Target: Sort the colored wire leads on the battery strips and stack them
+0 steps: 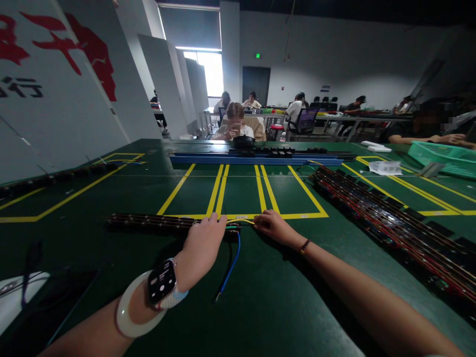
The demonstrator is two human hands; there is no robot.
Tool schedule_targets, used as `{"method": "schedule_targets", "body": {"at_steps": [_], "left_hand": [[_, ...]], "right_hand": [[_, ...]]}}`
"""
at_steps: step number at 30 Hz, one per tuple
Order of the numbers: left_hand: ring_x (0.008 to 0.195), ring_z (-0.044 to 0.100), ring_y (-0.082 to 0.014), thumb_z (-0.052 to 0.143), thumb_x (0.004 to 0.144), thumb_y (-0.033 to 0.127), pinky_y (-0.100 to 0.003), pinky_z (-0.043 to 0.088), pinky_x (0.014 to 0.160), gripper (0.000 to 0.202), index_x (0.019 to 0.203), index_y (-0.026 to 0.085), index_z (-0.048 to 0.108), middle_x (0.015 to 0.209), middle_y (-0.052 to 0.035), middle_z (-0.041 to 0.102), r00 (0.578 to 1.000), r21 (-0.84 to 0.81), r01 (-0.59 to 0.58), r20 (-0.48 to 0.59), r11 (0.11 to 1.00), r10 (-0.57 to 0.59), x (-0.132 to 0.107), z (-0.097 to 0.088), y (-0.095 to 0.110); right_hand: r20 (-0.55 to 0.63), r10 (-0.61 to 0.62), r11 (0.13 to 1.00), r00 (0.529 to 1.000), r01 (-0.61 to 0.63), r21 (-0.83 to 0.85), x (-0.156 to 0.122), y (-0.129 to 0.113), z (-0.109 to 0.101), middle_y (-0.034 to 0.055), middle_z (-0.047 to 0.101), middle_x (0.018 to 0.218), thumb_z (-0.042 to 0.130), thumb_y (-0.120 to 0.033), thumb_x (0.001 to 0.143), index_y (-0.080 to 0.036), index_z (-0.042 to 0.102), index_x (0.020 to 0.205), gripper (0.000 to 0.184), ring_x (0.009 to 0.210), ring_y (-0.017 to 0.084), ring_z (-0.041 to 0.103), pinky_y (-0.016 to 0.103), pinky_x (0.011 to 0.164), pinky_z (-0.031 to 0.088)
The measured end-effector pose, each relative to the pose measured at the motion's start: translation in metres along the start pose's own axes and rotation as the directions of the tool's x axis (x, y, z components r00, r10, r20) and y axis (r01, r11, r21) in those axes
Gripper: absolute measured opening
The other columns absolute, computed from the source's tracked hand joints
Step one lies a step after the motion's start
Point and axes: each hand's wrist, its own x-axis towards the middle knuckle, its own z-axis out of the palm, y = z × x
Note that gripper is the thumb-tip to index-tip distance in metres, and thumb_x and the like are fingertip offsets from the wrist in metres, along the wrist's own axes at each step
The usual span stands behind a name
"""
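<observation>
A long dark strip [148,221] with metal rails along it lies crosswise on the green table in front of me. My left hand [201,245] is closed over its right end, fingers curled across the far edge. From that end come a yellow wire [241,221], a short green wire [231,227] and a blue wire [233,265]. The blue one droops toward me, its tip resting on the table. Just right of the strip, my right hand [275,228] pinches the loose end of the yellow wire. Its fingertips partly hide that end.
Several similar strips with red wiring [386,228] lie at right. A blue rail [256,159] crosses the far side. A green basket [442,161] and a clear plastic packet [385,167] sit far right. Another dark strip [74,172] lies left. A person [238,126] sits opposite.
</observation>
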Motion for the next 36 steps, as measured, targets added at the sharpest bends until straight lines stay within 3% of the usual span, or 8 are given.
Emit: {"method": "schedule_targets", "body": {"at_steps": [9,13,18,21,26,28,30,36], "left_hand": [[0.093,0.054,-0.0241,0.043,0.086,0.012,-0.038,0.042,0.08,0.018,0.094,0.012,0.059,0.105,-0.0141,0.057,0.992,0.08,-0.099,0.086,0.992,0.092,0.009,-0.002,-0.007],[0.089,0.055,-0.0267,0.047,0.085,0.018,-0.038,0.04,0.077,0.016,0.091,0.012,0.06,0.096,-0.0144,0.059,0.986,0.057,-0.108,0.134,0.992,0.1,0.008,-0.011,-0.008],[0.069,0.058,-0.0215,0.052,0.084,0.034,-0.03,0.037,0.064,0.023,0.095,0.017,0.061,0.08,-0.0066,0.064,0.968,-0.178,-0.027,0.242,0.984,0.07,-0.004,-0.03,-0.004],[0.073,0.06,-0.0201,0.053,0.083,0.042,-0.028,0.038,0.065,0.035,0.11,0.022,0.06,0.082,-0.0036,0.066,0.947,-0.392,0.011,0.3,0.92,0.116,-0.011,-0.038,0.004],[0.096,0.061,-0.0191,0.048,0.083,0.055,-0.027,0.042,0.079,0.047,0.12,0.026,0.055,0.107,-0.0041,0.066,0.848,-0.651,0.114,0.458,0.75,0.268,-0.014,-0.047,0.018],[0.095,0.061,-0.0176,0.043,0.085,0.055,-0.027,0.043,0.079,0.048,0.121,0.025,0.052,0.108,-0.0044,0.066,0.783,-0.712,0.156,0.511,0.685,0.353,-0.014,-0.048,0.019],[0.085,0.062,-0.0166,0.037,0.087,0.057,-0.027,0.044,0.071,0.048,0.116,0.021,0.052,0.1,-0.0045,0.067,0.756,-0.703,0.192,0.551,0.685,0.354,-0.013,-0.045,0.017],[0.06,0.052,-0.0162,0.034,0.084,0.062,-0.027,0.031,0.054,0.051,0.08,0.018,0.059,0.072,-0.0036,0.061,0.879,-0.355,0.06,0.461,0.933,0.119,-0.01,-0.021,0.007]], "right_hand": [[-0.017,-0.008,1.0,1.0,0.008,0.001,0.0,0.001,0.001,0.0039,0.057,0.082,0.062,-0.024,0.084,-0.017,0.066,0.092,0.011,0.076,0.015,0.05,0.026,0.069,0.038],[-0.016,-0.007,1.0,1.0,0.006,-0.002,0.0,0.0,0.0,0.0043,0.058,0.082,0.062,-0.025,0.085,-0.017,0.067,0.092,0.012,0.077,0.015,0.05,0.026,0.069,0.038],[-0.001,-0.003,0.999,1.0,0.003,0.033,0.001,0.0,-0.001,0.0046,0.06,0.082,0.061,-0.027,0.085,-0.016,0.067,0.09,0.013,0.077,0.015,0.051,0.026,0.068,0.038],[0.008,0.006,0.998,1.0,-0.007,0.069,0.002,0.001,-0.001,0.0043,0.061,0.081,0.06,-0.029,0.085,-0.016,0.067,0.088,0.015,0.078,0.015,0.052,0.026,0.07,0.038],[0.19,0.097,0.941,0.977,-0.152,0.303,0.003,-0.002,-0.006,0.0028,0.063,0.08,0.058,-0.033,0.085,-0.014,0.064,0.087,0.02,0.072,0.013,0.055,0.024,0.067,0.041],[0.268,0.117,0.891,0.956,-0.221,0.398,0.002,-0.007,-0.011,0.0024,0.064,0.081,0.058,-0.034,0.084,-0.014,0.063,0.088,0.022,0.07,0.012,0.056,0.023,0.065,0.041],[0.344,0.128,0.856,0.93,-0.279,0.435,0.001,-0.012,-0.018,0.0018,0.063,0.08,0.055,-0.037,0.086,-0.014,0.062,0.091,0.025,0.065,0.01,0.053,0.021,0.059,0.04],[0.572,0.135,0.884,0.809,-0.36,0.3,0.001,-0.021,-0.037,0.0001,0.056,0.067,0.05,-0.051,0.087,-0.011,0.067,0.097,0.044,0.051,0.007,0.041,0.02,0.045,0.029]]}}
